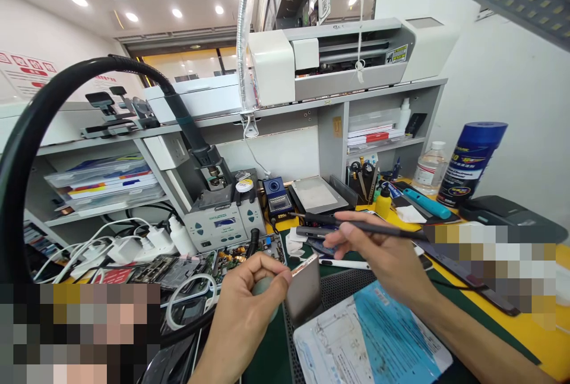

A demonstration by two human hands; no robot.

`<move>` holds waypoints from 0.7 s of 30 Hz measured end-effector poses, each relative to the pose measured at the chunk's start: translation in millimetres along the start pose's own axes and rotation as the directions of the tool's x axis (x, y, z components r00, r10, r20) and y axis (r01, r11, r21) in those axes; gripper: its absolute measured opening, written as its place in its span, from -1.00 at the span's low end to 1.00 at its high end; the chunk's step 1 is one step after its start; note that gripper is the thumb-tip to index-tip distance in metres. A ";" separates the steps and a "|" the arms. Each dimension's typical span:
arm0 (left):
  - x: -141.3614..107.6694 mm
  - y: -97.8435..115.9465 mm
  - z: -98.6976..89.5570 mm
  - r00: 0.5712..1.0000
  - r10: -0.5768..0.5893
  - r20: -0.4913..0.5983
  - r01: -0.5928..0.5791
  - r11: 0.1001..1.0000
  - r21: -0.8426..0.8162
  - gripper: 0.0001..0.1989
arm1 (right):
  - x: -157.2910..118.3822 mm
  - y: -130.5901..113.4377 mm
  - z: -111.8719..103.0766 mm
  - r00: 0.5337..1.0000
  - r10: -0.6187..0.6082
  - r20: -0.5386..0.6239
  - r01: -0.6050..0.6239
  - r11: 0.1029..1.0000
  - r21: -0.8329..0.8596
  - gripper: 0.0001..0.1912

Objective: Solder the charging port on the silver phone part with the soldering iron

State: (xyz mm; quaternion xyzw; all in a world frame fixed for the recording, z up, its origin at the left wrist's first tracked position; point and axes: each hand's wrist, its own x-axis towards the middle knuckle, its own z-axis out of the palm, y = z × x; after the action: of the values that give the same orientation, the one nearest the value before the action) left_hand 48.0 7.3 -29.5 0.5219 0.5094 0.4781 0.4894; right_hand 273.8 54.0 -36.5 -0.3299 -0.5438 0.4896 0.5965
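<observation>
My left hand (249,307) is closed, thumb and forefinger pinching at the upper corner of a grey phone (304,290) that stands tilted on edge. Something pale green and round (265,286) shows partly inside the curled fingers; its kind is unclear. In my right hand (378,250) lies a slim black soldering iron (369,227), gripped like a pen. Its thin metal tip points left, above and apart from the phone. Below the right hand, a blue and white printed packet (369,336) rests on the black perforated mat (342,283).
A grey hot-air station (222,227) and small blue soldering station (276,197) stand behind the hands. Circuit boards (178,274) and a white ring cable (191,298) lie left. A blue spray can (472,164) and clear bottle (430,167) stand right. A black hose (53,81) arches at left.
</observation>
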 end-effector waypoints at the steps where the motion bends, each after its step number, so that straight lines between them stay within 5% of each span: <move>1: 0.6 -1.6 -0.8 1.000 0.006 0.011 -0.006 1.000 0.001 -0.72 | 2.5 -3.2 -4.6 1.000 -0.008 -0.014 0.009 0.999 0.046 -0.75; 5: 1.3 -5.7 -3.1 0.999 0.026 0.019 -0.026 1.000 -0.004 -0.74 | 9.2 -15.9 -21.2 0.999 0.024 -0.031 -0.018 0.984 0.176 -0.65; 10: 0.4 -5.0 -3.4 0.999 0.008 0.049 -0.007 1.000 -0.008 -0.75 | 6.8 -18.3 -27.3 0.997 0.073 -0.012 -0.067 0.964 0.257 -0.77; 17: -0.5 -2.0 -0.6 1.000 -0.007 -0.011 0.007 1.000 -0.029 -0.75 | 5.1 -16.9 -32.6 0.977 0.189 0.096 -0.208 0.942 0.263 -0.75; 21: -0.8 -4.3 -0.7 1.000 0.014 -0.009 -0.014 1.000 -0.017 -0.77 | 6.6 -16.2 -34.1 0.982 0.175 0.076 -0.189 0.945 0.268 -0.84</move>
State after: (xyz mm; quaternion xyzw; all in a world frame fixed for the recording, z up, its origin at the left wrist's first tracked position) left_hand 47.1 6.5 -33.8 0.5194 0.5038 0.4881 0.4881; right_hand 310.2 60.0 -25.9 -0.2804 -0.4529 0.6215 0.5745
